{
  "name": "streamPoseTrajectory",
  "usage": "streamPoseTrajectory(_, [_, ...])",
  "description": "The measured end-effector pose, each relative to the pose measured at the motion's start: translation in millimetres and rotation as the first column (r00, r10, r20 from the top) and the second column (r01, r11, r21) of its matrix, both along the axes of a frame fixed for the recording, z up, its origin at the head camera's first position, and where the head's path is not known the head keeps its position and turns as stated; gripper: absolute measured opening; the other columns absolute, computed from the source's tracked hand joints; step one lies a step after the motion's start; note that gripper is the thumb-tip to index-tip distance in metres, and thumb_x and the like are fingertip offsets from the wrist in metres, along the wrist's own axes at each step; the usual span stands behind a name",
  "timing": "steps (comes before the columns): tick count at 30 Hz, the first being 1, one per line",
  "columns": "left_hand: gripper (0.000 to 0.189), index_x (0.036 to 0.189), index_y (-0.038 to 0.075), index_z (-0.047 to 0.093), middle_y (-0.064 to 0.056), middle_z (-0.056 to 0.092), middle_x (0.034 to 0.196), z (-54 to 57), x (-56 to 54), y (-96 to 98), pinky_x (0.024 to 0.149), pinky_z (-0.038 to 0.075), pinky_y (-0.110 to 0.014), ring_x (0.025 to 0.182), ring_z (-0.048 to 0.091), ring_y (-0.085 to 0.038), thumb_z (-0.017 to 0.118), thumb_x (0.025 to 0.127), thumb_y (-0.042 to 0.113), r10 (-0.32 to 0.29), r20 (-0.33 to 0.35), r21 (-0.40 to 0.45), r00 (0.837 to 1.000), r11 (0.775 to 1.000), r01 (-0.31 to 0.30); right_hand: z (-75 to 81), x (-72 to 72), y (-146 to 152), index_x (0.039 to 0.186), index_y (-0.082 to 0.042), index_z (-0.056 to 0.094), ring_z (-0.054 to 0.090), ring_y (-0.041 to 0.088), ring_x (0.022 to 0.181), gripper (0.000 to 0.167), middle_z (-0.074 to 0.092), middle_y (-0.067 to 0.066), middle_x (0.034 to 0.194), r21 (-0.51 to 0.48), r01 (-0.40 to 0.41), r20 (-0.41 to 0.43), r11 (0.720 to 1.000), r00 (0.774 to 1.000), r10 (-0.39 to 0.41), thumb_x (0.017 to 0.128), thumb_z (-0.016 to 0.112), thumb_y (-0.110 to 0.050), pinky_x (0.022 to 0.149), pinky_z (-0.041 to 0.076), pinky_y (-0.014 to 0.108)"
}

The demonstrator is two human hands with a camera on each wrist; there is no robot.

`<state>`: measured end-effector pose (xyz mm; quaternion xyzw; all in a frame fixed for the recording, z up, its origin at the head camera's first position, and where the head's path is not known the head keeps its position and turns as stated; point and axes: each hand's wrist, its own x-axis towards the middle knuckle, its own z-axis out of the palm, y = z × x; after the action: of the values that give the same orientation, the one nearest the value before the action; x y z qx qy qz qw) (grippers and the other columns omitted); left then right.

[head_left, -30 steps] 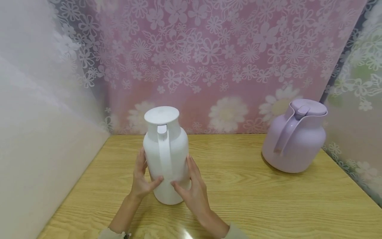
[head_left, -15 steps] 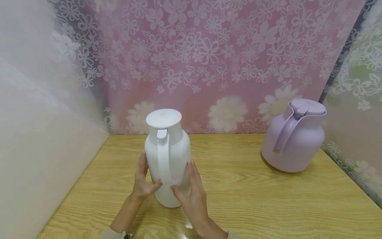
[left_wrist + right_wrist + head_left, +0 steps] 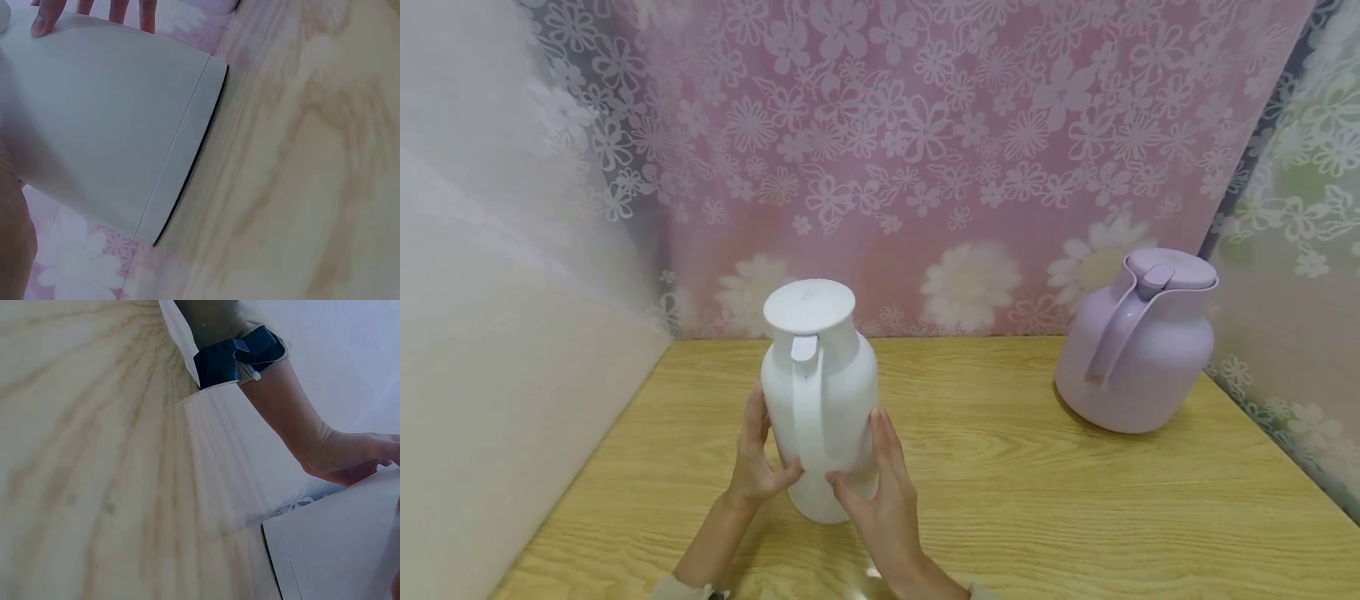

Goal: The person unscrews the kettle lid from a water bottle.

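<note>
A tall white thermos jug point(image 3: 846, 392) is upright at the centre-left of the table, its handle and thumb lever facing me. My left hand point(image 3: 758, 462) holds its left side and my right hand point(image 3: 887, 492) its right side, thumbs on the near face below the handle. The long fingers are partly hidden behind the body. In the left wrist view, the jug's base point(image 3: 187, 150) with its dark bottom edge is close to the wood; whether it touches cannot be told. The right wrist view shows the left hand point(image 3: 350, 453) against the jug's wall point(image 3: 337, 544).
A shorter lilac thermos jug point(image 3: 1150, 358) stands at the right rear of the wooden table point(image 3: 1037, 517). Behind the table hangs a pink flowered sheet point(image 3: 880, 150). A pale wall point(image 3: 512, 333) borders the left side, and a flowered panel point(image 3: 1307, 333) the right.
The white jug and both hands have shifted slightly towards me, and more of its lid top shows. Both hands have kept their hold. The lilac jug stays in place.
</note>
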<state>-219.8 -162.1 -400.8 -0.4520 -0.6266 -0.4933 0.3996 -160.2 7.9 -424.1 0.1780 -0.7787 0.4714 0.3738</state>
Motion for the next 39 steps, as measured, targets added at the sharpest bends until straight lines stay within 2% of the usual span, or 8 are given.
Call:
streamPoseTrajectory(5, [0.096, 0.139, -0.011, 0.007, -0.017, 0.025, 0.144, -20.3, -13.7, -5.9, 0.094, 0.038, -0.027, 0.120, 0.041, -0.022, 0.066, 0.081, 0.038, -0.006, -0.008, 0.001, 1.000, 1.000, 0.006, -1.7, 0.5, 0, 0.142, -0.007, 0.032, 0.043, 0.036, 0.118, 0.086, 0.035, 0.014, 0.141, -0.006, -0.010, -0.002, 1.000, 1.000, 0.010, 0.071, 0.079, -0.017, 0.087, 0.043, 0.044])
streamPoseTrajectory(8, [0.097, 0.139, -0.011, 0.007, -0.020, 0.026, 0.143, -27.2, -17.9, -8.4, 0.094, 0.038, -0.027, 0.119, 0.042, -0.022, 0.067, 0.080, 0.038, -0.005, 0.003, 0.006, 1.000, 1.000, 0.005, -2.2, -0.3, 0, 0.142, -0.007, 0.032, 0.044, 0.036, 0.118, 0.087, 0.035, 0.015, 0.140, 0.001, -0.005, -0.013, 1.000, 1.000, 0.005, 0.071, 0.080, -0.016, 0.086, 0.044, 0.044])
streamPoseTrajectory(17, [0.098, 0.140, -0.009, 0.007, -0.023, 0.026, 0.142, -29.1, -17.7, -9.6, 0.095, 0.038, -0.029, 0.118, 0.043, -0.023, 0.067, 0.080, 0.040, 0.004, 0.027, 0.002, 1.000, 1.000, -0.005, -2.7, -0.8, -1, 0.142, -0.007, 0.032, 0.045, 0.035, 0.117, 0.088, 0.035, 0.015, 0.140, 0.017, 0.010, -0.023, 1.000, 1.000, -0.009, 0.070, 0.080, -0.017, 0.084, 0.046, 0.044])
streamPoseTrajectory(23, [0.097, 0.140, -0.008, 0.006, -0.015, 0.026, 0.144, -23.8, -15.3, -6.9, 0.094, 0.038, -0.027, 0.118, 0.043, -0.020, 0.065, 0.081, 0.042, 0.017, 0.016, -0.014, 1.000, 1.000, -0.016, -2.6, -0.7, 0, 0.142, -0.007, 0.032, 0.046, 0.035, 0.116, 0.087, 0.036, 0.014, 0.140, 0.020, 0.019, -0.027, 1.000, 0.999, -0.018, 0.071, 0.079, -0.018, 0.083, 0.047, 0.044])
streamPoseTrajectory(29, [0.091, 0.138, -0.010, 0.008, -0.008, 0.029, 0.143, -1.8, 0.0, -0.5, 0.093, 0.038, -0.024, 0.118, 0.043, -0.015, 0.062, 0.084, 0.040, 0.024, 0.017, -0.018, 1.000, 1.000, -0.024, -1.2, 0.2, -1, 0.143, -0.009, 0.032, 0.047, 0.034, 0.115, 0.089, 0.036, 0.013, 0.141, 0.025, 0.043, -0.011, 0.999, 0.999, -0.043, 0.069, 0.081, -0.017, 0.081, 0.047, 0.045])
streamPoseTrajectory(32, [0.089, 0.138, -0.010, 0.009, -0.010, 0.030, 0.142, 4.6, 4.3, 1.7, 0.093, 0.038, -0.024, 0.118, 0.043, -0.015, 0.060, 0.085, 0.039, 0.039, -0.001, -0.015, 0.999, 0.999, -0.039, 0.0, 1.2, -1, 0.143, -0.010, 0.032, 0.047, 0.034, 0.115, 0.089, 0.036, 0.012, 0.141, 0.015, 0.037, 0.006, 0.999, 0.999, -0.037, 0.068, 0.081, -0.015, 0.082, 0.047, 0.045])
streamPoseTrajectory(36, [0.082, 0.135, -0.014, 0.015, -0.019, 0.030, 0.141, 6.8, 4.9, 4.0, 0.096, 0.036, -0.029, 0.120, 0.041, -0.020, 0.058, 0.087, 0.037, 0.074, -0.049, 0.017, 0.996, 0.997, -0.073, 0.9, 2.4, 1, 0.142, -0.010, 0.033, 0.044, 0.033, 0.118, 0.089, 0.035, 0.012, 0.141, -0.021, 0.012, 0.019, 1.000, 1.000, -0.012, 0.067, 0.082, -0.014, 0.084, 0.045, 0.047])
streamPoseTrajectory(39, [0.076, 0.130, -0.016, 0.023, -0.023, 0.032, 0.137, 8.2, 4.0, 6.0, 0.098, 0.035, -0.034, 0.121, 0.040, -0.025, 0.058, 0.087, 0.035, 0.101, -0.057, 0.072, 0.993, 0.993, -0.097, 2.6, 2.1, 3, 0.141, -0.007, 0.035, 0.041, 0.032, 0.121, 0.089, 0.037, 0.013, 0.140, -0.071, -0.024, -0.020, 0.997, 1.000, 0.023, 0.066, 0.082, -0.015, 0.089, 0.041, 0.046])
